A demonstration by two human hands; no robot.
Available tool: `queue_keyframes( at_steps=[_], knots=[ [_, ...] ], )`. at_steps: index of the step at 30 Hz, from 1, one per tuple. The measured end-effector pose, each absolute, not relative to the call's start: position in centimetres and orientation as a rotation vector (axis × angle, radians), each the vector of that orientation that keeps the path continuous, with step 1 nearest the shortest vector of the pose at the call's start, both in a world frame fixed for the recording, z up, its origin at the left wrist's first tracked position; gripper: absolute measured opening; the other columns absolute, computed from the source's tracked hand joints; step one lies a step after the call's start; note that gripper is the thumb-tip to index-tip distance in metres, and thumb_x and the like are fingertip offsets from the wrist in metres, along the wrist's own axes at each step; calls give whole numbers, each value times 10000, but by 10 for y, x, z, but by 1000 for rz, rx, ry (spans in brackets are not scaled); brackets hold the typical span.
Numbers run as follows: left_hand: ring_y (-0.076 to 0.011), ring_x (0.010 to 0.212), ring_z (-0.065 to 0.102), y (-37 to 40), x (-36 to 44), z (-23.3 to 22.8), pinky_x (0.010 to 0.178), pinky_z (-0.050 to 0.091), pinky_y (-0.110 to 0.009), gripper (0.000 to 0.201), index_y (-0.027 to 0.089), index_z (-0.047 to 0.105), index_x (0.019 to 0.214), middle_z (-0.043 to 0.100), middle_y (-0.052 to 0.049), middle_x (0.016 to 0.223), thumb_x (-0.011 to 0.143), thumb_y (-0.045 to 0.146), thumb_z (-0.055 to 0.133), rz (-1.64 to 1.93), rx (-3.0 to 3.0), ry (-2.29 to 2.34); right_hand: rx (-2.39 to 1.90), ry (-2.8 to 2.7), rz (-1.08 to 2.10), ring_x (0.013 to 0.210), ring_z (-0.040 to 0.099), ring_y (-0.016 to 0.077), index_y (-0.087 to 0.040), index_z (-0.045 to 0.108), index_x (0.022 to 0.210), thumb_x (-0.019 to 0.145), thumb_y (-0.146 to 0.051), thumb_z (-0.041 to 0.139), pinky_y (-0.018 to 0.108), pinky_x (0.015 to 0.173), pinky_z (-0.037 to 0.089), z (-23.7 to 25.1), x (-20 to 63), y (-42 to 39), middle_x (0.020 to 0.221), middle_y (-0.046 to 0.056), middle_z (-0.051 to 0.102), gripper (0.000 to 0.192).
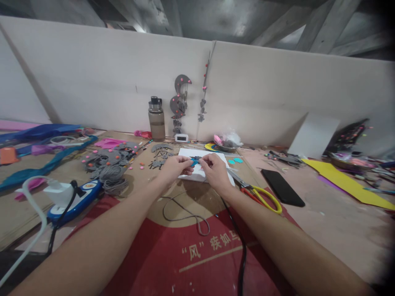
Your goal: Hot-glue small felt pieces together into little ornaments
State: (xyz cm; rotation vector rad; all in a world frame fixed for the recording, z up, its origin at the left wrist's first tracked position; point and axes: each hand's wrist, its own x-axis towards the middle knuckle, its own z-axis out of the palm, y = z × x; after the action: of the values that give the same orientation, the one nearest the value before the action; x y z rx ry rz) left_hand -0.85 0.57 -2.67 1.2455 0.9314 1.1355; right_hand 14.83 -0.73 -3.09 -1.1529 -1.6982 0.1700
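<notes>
We've 2 bare forearms in view, L forearm [108, 246] & R forearm [284, 250], both uncovered, broad nr. the bottom edge & tapering fwd to slimmer wrists [164, 176], also bare. Our L hand [176, 167] & R hand [216, 170] are bare too, 1 per arm, w/ slim fingers [187, 163]; nail detail's too small for us to make out.

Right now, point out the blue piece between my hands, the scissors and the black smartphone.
Blue piece [195, 160], head view: its exposed middle.
Scissors [244, 184], head view: the metal just ahead of the handles.
Black smartphone [282, 188], head view: middle of its upper face.
</notes>
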Motion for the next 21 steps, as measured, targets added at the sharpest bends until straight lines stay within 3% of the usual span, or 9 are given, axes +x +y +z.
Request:
queue_keyframes(
  at_steps=[21],
  knots=[
    [-90,501,556,4,-6,-29,580,488,-243,137,93,622,727,622,-39,576,731,227,654,1044,1355,981,-1071,-1815,16,712,479,140,-184,565,728,821,-215,530,267,665,377,-26,151,-6,743,12,502,103]
  ],
)
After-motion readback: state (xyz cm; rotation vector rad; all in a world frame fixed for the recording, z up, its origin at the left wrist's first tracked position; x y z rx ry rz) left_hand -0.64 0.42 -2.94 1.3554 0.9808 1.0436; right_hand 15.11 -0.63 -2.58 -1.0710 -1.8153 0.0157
